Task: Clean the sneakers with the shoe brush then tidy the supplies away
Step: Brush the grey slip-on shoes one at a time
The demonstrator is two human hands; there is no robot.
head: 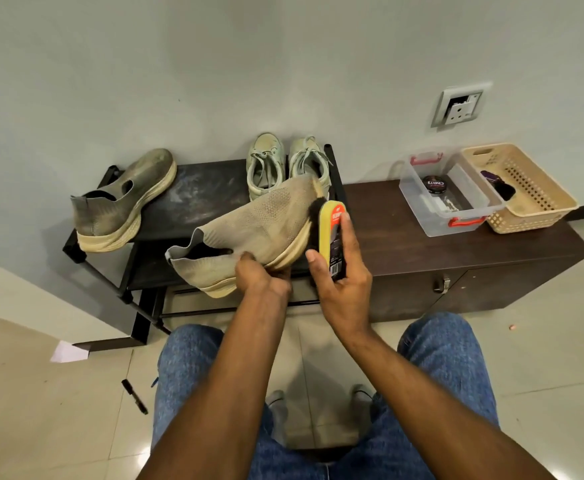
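Note:
My left hand (262, 276) grips a beige knit sneaker (259, 223) by its sole, holding it tilted in the air over the black shoe rack (193, 199). My right hand (342, 282) holds a yellow-backed shoe brush (332, 233) upright, its dark bristles against the sneaker's toe side. The matching dusty sneaker (124, 202) lies on the rack's left end. A pair of pale green lace-up sneakers (285, 164) stands at the rack's back right.
A brown low cabinet (439, 251) to the right carries a clear plastic box (446, 199) with a polish tin (434, 184) and a beige basket (526, 188) holding a dark item. A black marker (134, 396) lies on the tiled floor. My knees in jeans are below.

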